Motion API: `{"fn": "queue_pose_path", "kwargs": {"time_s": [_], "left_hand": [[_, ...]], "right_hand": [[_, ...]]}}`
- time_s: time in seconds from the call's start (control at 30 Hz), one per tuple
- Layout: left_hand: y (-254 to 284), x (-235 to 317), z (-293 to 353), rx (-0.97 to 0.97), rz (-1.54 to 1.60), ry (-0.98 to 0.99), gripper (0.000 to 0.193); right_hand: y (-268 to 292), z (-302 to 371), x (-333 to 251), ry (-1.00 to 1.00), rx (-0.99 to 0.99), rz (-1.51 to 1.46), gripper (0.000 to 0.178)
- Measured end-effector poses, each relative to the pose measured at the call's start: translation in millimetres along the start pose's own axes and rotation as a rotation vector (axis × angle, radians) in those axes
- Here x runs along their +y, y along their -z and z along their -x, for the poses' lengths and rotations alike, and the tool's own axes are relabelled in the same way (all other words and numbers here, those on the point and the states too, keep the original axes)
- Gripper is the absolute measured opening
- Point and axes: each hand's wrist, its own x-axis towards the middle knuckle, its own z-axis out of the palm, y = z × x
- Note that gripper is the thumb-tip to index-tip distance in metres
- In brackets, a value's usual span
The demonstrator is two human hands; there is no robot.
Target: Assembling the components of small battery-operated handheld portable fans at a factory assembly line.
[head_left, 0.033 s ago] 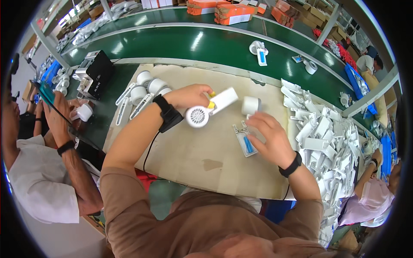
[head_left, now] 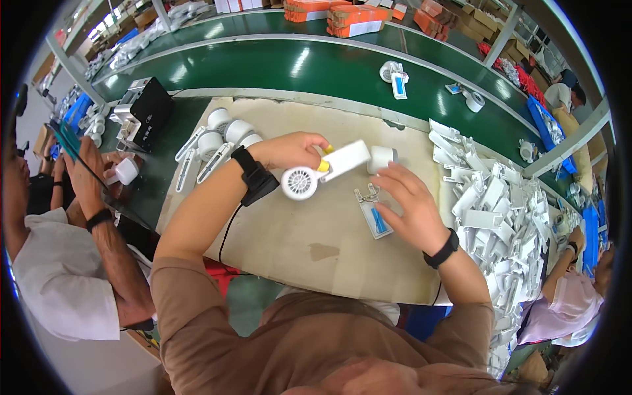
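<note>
My left hand, with yellow covers on its fingertips, grips a small white handheld fan. The fan's round grille points up at me, and its handle slants up to the right. My right hand is open, fingers spread, over the right part of the work mat. Close to its fingertips is a white cylindrical fan head; I cannot tell whether they touch. An opened handle shell with a blue battery and wires lies beside my right thumb.
White fan heads and handles lie at the mat's far left, near a black machine. A big heap of white handle shells covers the right side. Beyond runs a green conveyor carrying fan parts. Co-workers sit on both sides.
The fan in my left hand has tilted slightly, its handle end shifting a little to the right toward the cylindrical fan head. My right hand has barely moved.
</note>
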Motion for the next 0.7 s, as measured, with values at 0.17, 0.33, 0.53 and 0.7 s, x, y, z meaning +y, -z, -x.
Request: {"fn": "queue_pose_path", "kwargs": {"time_s": [0.17,0.33,0.53,0.7], "left_hand": [[-18.4,22.0,4.7,-0.187,0.138,-0.032,0.04],[-23.6,21.9,4.3,-0.218,0.154,-0.023,0.043],[-34.2,20.4,10.9,-0.171,0.034,-0.158,0.037],[-62.2,53.2,52.6,0.751,-0.042,-0.419,0.02]], "right_hand": [[-9.3,-24.2,-5.0,0.084,-0.045,0.129,0.056],[-9.8,-33.1,2.7,0.09,-0.142,0.074,0.06],[-8.1,-35.0,-3.7,0.137,-0.226,0.025,0.053],[2.7,-36.1,23.8,-0.102,0.114,0.151,0.05]]}}
